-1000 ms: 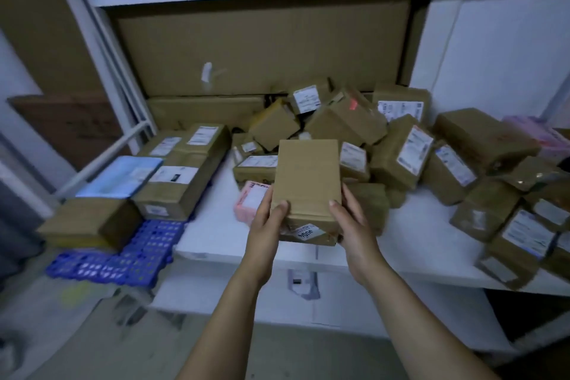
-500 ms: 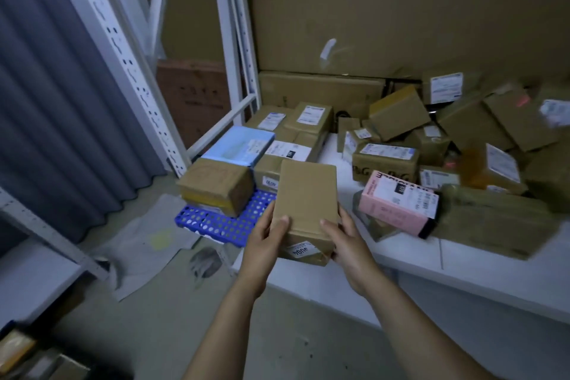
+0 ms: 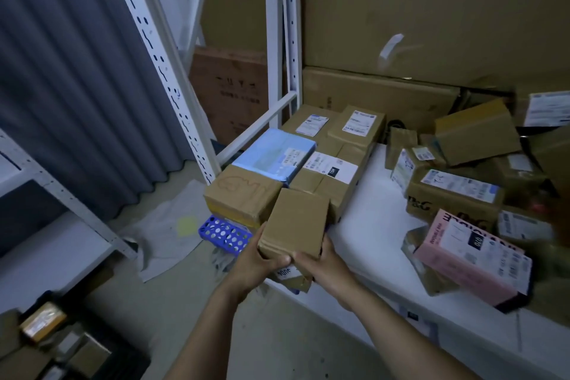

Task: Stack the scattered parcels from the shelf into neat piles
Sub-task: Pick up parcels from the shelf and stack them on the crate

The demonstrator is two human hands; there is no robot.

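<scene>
I hold a plain brown cardboard parcel (image 3: 296, 222) in both hands, tilted with its top face toward me and a white label on its underside. My left hand (image 3: 256, 262) grips its lower left corner and my right hand (image 3: 324, 262) its lower right. It hovers over the shelf's left front corner, just in front of a brown parcel with a scrawl on top (image 3: 243, 194). Behind that sit a blue parcel (image 3: 274, 153) and a long taped box (image 3: 333, 176) on a blue perforated pallet (image 3: 225, 233). Scattered parcels cover the white shelf (image 3: 370, 225) to the right, including a pink box (image 3: 475, 259).
White slotted rack uprights (image 3: 166, 71) stand to the left with a grey curtain (image 3: 61, 86) behind. Large flat cartons (image 3: 401, 25) lean at the back of the shelf. A dark crate with small boxes (image 3: 61, 345) sits on the floor at lower left. Crumpled paper (image 3: 172, 225) lies on the floor.
My view has swung left and closer to the pallet stack. Both hands carried the brown parcel leftward off the scattered heap toward the stacked boxes, and slid lower on it.
</scene>
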